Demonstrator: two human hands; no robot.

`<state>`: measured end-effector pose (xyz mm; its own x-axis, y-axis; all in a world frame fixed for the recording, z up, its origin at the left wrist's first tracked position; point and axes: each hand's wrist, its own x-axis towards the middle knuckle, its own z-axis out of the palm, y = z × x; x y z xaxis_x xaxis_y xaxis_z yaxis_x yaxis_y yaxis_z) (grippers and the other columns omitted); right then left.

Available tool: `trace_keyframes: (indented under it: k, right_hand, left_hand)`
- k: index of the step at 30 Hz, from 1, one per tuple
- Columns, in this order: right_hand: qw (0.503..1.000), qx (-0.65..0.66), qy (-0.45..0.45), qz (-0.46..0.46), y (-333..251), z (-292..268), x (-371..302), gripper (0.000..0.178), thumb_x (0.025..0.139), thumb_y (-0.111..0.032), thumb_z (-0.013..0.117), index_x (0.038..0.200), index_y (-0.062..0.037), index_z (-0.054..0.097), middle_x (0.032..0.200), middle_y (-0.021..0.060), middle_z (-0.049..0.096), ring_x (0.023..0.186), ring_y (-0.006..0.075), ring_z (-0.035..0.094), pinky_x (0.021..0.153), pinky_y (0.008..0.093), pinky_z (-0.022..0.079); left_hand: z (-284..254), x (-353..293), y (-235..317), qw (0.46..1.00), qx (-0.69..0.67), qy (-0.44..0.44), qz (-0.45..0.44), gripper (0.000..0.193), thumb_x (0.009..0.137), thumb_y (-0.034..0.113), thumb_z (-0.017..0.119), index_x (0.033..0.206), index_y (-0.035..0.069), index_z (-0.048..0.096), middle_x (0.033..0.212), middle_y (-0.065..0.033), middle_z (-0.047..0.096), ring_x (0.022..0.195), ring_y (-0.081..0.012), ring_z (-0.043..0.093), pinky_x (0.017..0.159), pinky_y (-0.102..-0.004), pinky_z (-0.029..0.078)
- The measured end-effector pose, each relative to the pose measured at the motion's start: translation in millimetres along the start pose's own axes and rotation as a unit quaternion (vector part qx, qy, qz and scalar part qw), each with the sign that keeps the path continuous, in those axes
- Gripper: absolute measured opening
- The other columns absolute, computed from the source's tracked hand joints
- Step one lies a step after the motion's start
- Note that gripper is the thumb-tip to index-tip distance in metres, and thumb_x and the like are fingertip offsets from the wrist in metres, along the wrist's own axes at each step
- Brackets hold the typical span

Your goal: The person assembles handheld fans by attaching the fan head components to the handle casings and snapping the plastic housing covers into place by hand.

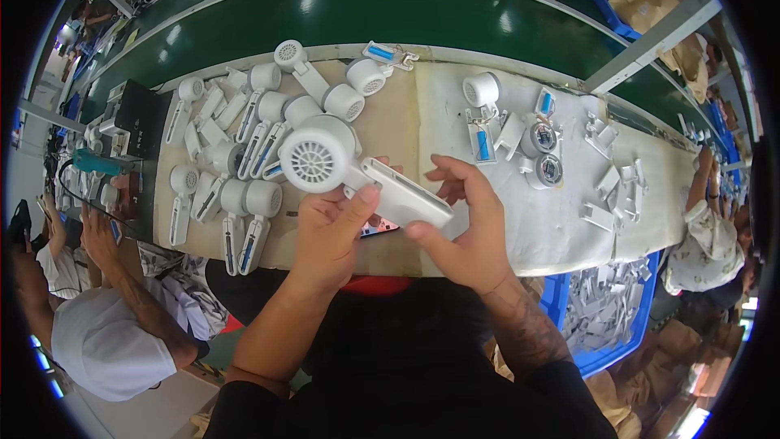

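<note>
A white handheld fan (318,154) with a round slotted grille is held up over the near edge of the table, its handle slanting down to the right. My left hand (329,236) is closed around the fan's neck, thumb on the front of the handle. By the handle's far end is my right hand (467,232), fingers spread and curved, thumb at the lower edge of the handle's tip. Whether that thumb presses on it I cannot tell. A dark flat device with a lit screen (380,228) lies on the table, partly hidden beneath the handle.
Several similar white fans (262,198) crowd the table's left. At right lie opened fans with blue batteries (483,145) and loose white covers (600,216). A blue bin (561,301) of white parts stands below right. A green conveyor (366,16) runs behind; co-workers (122,341) sit at both sides.
</note>
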<state>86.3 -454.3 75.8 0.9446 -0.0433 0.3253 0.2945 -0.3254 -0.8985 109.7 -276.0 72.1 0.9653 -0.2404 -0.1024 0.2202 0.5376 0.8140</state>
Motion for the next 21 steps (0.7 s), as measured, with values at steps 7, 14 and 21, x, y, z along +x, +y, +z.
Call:
trace_keyframes:
  k: [7, 14, 21]
  right_hand:
    - [0.963, 0.189, -0.042, 0.186, 24, 31, -25, 0.021, 0.090, -0.018, 0.075, 0.091, 0.0021, 0.069, 0.071, -0.0009, 0.060, 0.064, 0.0041, 0.050, 0.055, 0.0235, 0.042]
    - [0.972, -0.227, 0.007, 0.053, 59, -65, 43, 0.023, 0.084, -0.020, 0.077, 0.102, -0.0063, 0.072, 0.072, 0.0043, 0.069, 0.062, 0.0131, 0.062, 0.057, 0.0272, 0.046]
    - [0.927, -0.364, 0.015, 0.089, 122, -96, 127, 0.057, 0.077, -0.041, 0.079, 0.119, -0.0060, 0.065, 0.102, 0.0164, 0.071, 0.086, 0.0298, 0.069, 0.079, 0.0386, 0.055]
  left_hand:
    - [-31, 4, -3, 0.996, 0.090, -0.021, 0.009, 0.039, 0.094, 0.008, 0.065, 0.130, -0.004, 0.056, 0.119, -0.0130, 0.066, 0.104, -0.0184, 0.065, 0.085, -0.0307, 0.055]
    - [-227, 60, 168, 0.783, 0.530, 0.296, 0.139, 0.027, 0.088, 0.023, 0.077, 0.074, 0.008, 0.060, 0.067, 0.0057, 0.052, 0.062, -0.0050, 0.045, 0.058, -0.0221, 0.035]
    - [-400, 103, 278, 0.420, 0.875, 0.221, 0.092, 0.038, 0.086, 0.034, 0.070, 0.102, 0.000, 0.067, 0.087, -0.0212, 0.066, 0.081, -0.0385, 0.065, 0.072, -0.0431, 0.049]
